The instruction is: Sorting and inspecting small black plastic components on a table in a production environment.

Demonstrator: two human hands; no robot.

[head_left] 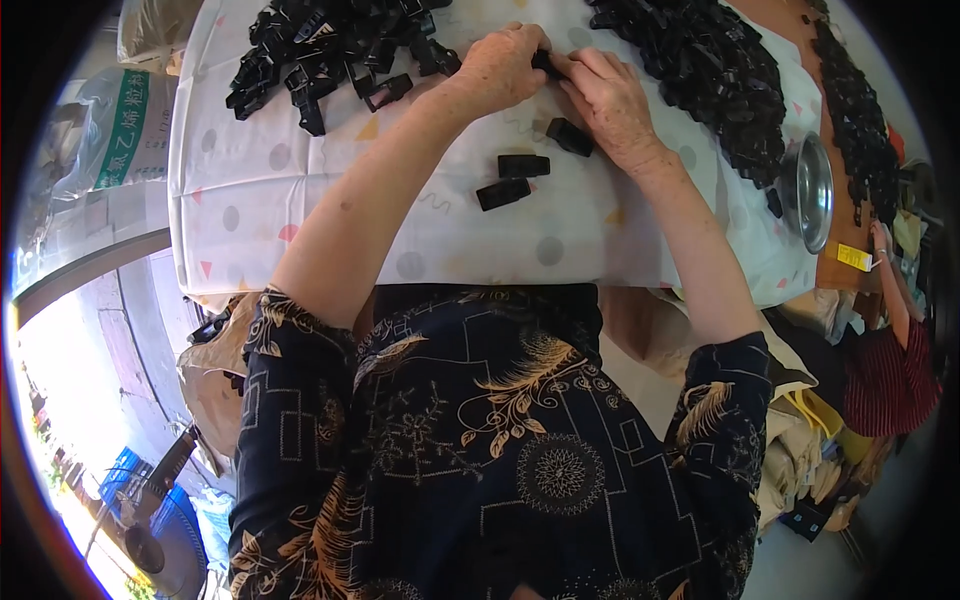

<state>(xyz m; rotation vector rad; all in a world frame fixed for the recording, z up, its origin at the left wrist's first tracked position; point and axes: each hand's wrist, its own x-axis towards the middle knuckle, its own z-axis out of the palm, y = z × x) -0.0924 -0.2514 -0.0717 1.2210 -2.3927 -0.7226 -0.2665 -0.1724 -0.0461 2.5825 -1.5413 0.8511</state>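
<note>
At the far middle of the table, my left hand [502, 68] and my right hand [608, 100] meet around a small black plastic part [545, 64]. Both have their fingers closed on it, and much of it is hidden by them. Just below my right hand lies a black block-shaped part [569, 136]. Two similar parts, one [524, 165] behind the other [503, 194], rest nearer to me on the cloth. A heap of black plastic parts [335, 45] lies beyond my left hand, and a larger heap [700, 80] spreads to the right of my right hand.
A patterned white cloth [330, 225] covers the table. Near its right edge stands a round metal bowl [812, 193]. Farther right, another person's arm [893, 280] reaches toward more black parts [860, 110] on a brown table. A fan [170, 530] stands at the lower left.
</note>
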